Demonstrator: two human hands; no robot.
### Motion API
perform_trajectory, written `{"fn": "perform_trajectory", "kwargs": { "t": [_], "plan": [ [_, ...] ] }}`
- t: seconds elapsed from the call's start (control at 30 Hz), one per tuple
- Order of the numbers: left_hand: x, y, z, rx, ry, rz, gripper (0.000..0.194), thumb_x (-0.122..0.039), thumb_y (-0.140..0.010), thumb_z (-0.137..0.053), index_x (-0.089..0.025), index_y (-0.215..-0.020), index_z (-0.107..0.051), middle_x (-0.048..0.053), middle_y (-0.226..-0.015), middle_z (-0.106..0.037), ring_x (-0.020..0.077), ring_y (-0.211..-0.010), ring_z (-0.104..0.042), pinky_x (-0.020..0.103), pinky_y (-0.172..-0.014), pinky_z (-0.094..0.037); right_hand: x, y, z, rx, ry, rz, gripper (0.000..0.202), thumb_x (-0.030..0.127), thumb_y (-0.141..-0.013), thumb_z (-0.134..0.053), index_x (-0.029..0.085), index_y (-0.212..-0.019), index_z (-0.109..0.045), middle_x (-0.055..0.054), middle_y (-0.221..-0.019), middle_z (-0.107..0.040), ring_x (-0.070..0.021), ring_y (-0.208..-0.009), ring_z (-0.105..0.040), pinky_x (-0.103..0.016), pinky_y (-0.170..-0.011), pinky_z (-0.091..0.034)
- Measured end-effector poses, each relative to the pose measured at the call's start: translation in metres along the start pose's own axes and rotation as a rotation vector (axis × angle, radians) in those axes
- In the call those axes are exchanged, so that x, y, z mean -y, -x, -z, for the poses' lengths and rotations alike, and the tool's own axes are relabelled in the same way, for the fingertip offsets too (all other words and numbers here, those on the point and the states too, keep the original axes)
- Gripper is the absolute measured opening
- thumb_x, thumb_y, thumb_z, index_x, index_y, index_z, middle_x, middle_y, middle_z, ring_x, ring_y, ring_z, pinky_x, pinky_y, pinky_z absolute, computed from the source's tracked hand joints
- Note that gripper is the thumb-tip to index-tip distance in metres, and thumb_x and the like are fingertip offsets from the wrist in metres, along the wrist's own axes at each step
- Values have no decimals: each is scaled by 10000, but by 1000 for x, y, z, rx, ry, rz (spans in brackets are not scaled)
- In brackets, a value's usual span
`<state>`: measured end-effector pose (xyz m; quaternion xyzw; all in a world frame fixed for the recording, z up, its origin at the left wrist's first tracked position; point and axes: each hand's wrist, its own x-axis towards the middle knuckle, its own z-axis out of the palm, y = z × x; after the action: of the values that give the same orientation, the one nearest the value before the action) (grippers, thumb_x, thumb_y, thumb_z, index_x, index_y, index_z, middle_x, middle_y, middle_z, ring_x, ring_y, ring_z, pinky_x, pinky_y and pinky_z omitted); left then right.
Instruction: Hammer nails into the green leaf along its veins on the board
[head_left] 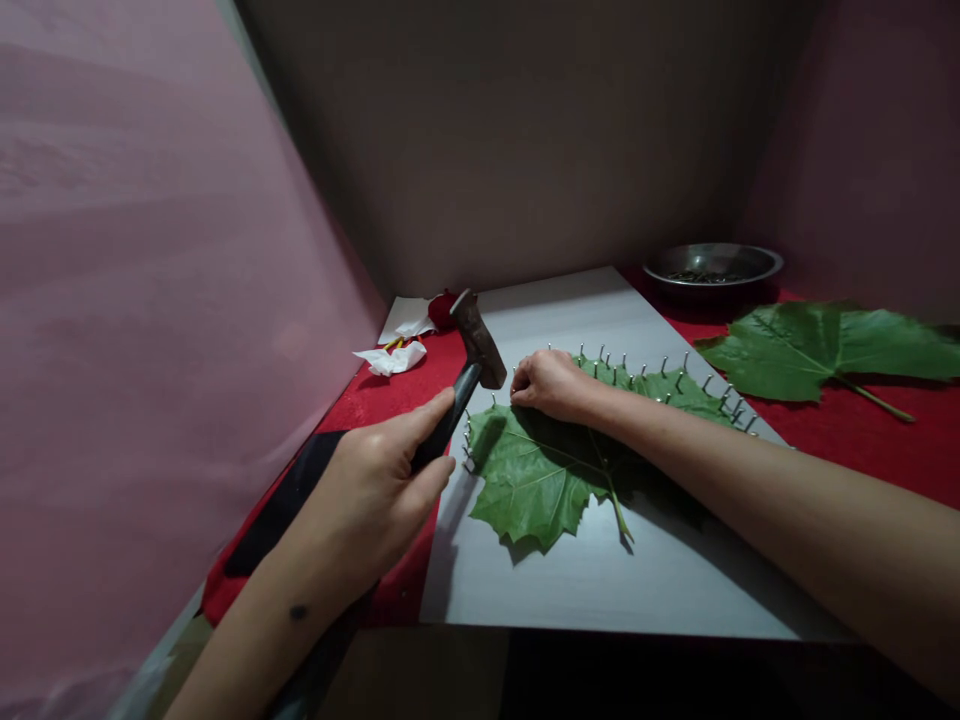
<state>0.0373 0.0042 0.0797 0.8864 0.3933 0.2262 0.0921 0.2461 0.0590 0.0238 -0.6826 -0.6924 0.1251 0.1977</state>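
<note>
Leaf (517, 470) is green, thin, lobed w/ toothed edges, pale veins raised on the surface, thick stem (621, 515) angled toward me; lies on a flat, smooth, pale grey board (570, 590). Nails (685, 362), slim shiny metal w/ small heads, stand approx. upright along the leaf's far edge and L tip, a few tilted. Hammer (480, 345) = brownish, worn metal head, blunt face, dark handle. Table (840, 450) has a red cover; on it, R side, a round shiny metal bowl (712, 268) w/ dark metal bits, prob. nails, too small to sort out, plus a 2nd leaf, big & broad (810, 345), R end near the frame edge. Far L: crumpled white tissue (390, 358) and a dark red round thing (442, 310) partly behind the hammer head, can't ID. Pink sheeting (187, 300) hangs both sides, looks thin. My R forearm covers part of the leaf's R half, so can't see the edge there; handle partly hidden by my L hand & wrist, both forearms cut off by frame. Left hand (390, 465) wrapped around the handle, index along it, head raised just L of the other hand. Right hand (551, 385) closed in a pinch on one nail, mostly hidden by fingers, at the leaf's far edge; leaf runs under that wrist, L lobe just R of my hammer hand.
</note>
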Motion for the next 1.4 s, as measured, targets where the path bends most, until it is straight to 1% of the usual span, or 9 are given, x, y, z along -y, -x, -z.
{"fn": "perform_trajectory", "kwargs": {
  "t": [0.1,0.27,0.43,0.63,0.8,0.9,1.0,1.17,1.4],
  "plan": [
    [-6,1,6,-47,-12,-48,473,-236,-802,-548,-182,-1272,-550,55,-1071,-707,204,-878,-670,282,-722,-520,-1,0,-2,-14,5,11,163,200,-727,-611,225,-812,-747,-42,-840,-726,-179,-855,-625,-298,-836,-373],
    [-8,1,0,47,23,-39,464,-192,-795,-533,-170,-1258,-560,58,-1078,-704,217,-932,-662,295,-746,-522,-2,0,-5,-32,24,28,160,237,-726,-598,236,-808,-736,-51,-834,-722,-205,-854,-621,-329,-811,-360],
    [-6,2,-3,53,45,-10,465,-194,-800,-525,-172,-1264,-555,62,-1095,-696,224,-964,-652,320,-779,-523,-1,0,-3,-20,28,14,139,235,-719,-607,222,-767,-737,-56,-793,-717,-199,-824,-618,-320,-790,-363],
    [-3,1,-8,-27,43,-2,494,-220,-803,-537,-148,-1291,-527,76,-1134,-682,205,-958,-652,303,-824,-508,0,-1,-3,-21,8,-3,153,214,-714,-617,235,-793,-746,-42,-806,-723,-183,-825,-623,-313,-820,-366],
    [2,-2,-11,80,28,3,477,-231,-804,-526,-139,-1272,-546,79,-1086,-700,217,-941,-658,322,-815,-510,0,-1,-3,-23,6,-1,151,205,-707,-618,215,-776,-751,-66,-776,-720,-189,-783,-626,-312,-777,-382],
    [-1,1,-2,-13,-11,-24,480,-253,-802,-548,-160,-1272,-550,65,-1033,-717,196,-813,-671,288,-698,-517,-2,-2,-4,-30,-3,-1,152,203,-700,-630,224,-789,-752,-53,-781,-721,-178,-781,-624,-308,-792,-382],
    [-5,5,6,-85,-39,-65,484,-256,-807,-559,-178,-1285,-538,57,-1032,-711,165,-748,-656,263,-669,-504,-3,-3,-6,-35,-7,5,142,211,-699,-634,232,-778,-750,-45,-774,-720,-176,-779,-623,-317,-805,-378],
    [-7,3,1,-20,-32,-102,467,-231,-810,-534,-183,-1274,-546,44,-931,-722,172,-744,-658,252,-635,-496,-4,-2,-6,-43,3,21,137,226,-708,-623,248,-766,-745,-30,-781,-719,-173,-786,-619,-334,-839,-357],
    [-8,1,0,51,-73,-80,473,-217,-805,-513,-168,-1274,-549,69,-992,-718,224,-829,-669,308,-674,-507,-5,-3,-6,-43,2,5,112,251,-686,-642,234,-739,-738,-31,-721,-708,-167,-729,-604,-300,-735,-380]
  ]
}}
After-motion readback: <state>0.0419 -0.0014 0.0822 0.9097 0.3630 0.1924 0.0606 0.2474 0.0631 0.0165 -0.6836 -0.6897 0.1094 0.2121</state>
